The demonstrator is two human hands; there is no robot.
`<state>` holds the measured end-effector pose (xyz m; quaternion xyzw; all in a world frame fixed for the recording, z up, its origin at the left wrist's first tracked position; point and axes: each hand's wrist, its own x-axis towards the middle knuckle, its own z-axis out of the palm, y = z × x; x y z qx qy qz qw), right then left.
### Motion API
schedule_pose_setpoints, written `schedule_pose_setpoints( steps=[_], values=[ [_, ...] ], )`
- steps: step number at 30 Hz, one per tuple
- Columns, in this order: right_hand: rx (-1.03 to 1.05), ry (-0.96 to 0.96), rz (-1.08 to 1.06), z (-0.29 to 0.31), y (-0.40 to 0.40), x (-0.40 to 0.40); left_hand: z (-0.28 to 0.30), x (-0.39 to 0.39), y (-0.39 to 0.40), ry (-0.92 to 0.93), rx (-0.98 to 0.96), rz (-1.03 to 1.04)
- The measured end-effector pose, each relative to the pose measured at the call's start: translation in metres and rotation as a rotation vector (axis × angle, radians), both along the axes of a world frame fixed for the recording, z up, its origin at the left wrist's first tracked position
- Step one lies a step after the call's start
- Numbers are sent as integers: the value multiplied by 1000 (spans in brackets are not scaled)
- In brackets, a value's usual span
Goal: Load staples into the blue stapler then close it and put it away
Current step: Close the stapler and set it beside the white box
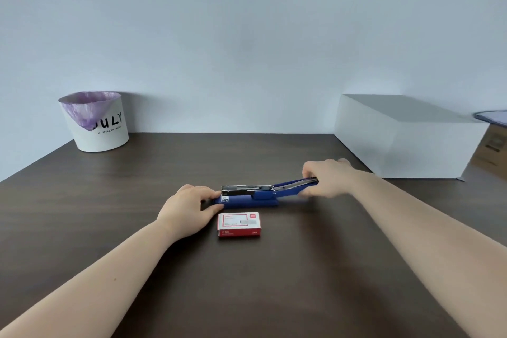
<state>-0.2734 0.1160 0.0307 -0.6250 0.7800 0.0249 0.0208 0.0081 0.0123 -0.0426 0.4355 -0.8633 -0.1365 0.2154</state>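
The blue stapler (255, 197) lies lengthwise across the middle of the dark wooden table (109, 200), its lid swung back to the right so the metal staple channel shows. My left hand (189, 206) holds the stapler's left end against the table. My right hand (327, 178) grips the far end of the swung-back blue lid, slightly blurred. A red and white staple box (238, 224) lies shut just in front of the stapler, between my hands.
A white bin (96, 122) with a purple liner stands at the back left by the wall. A large white box (406, 137) sits at the back right, with a cardboard box (491, 148) beyond it.
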Motion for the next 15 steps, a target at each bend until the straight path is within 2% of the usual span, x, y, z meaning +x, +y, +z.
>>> schedule_pose_setpoints(
  steps=[2,6,9,12,15],
  values=[
    [-58,-111,15,13,2,0,1,0,2,-11,-5,17],
    [-385,-347,112,36,-2,19,2,-1,6,4,10,42],
    [-448,-506,219,38,-12,50,2,-1,7,16,15,45],
    [-395,-465,300,28,-26,75,3,-1,6,19,24,54],
    [-296,-320,380,14,-41,94,4,1,6,18,36,65]
  ],
)
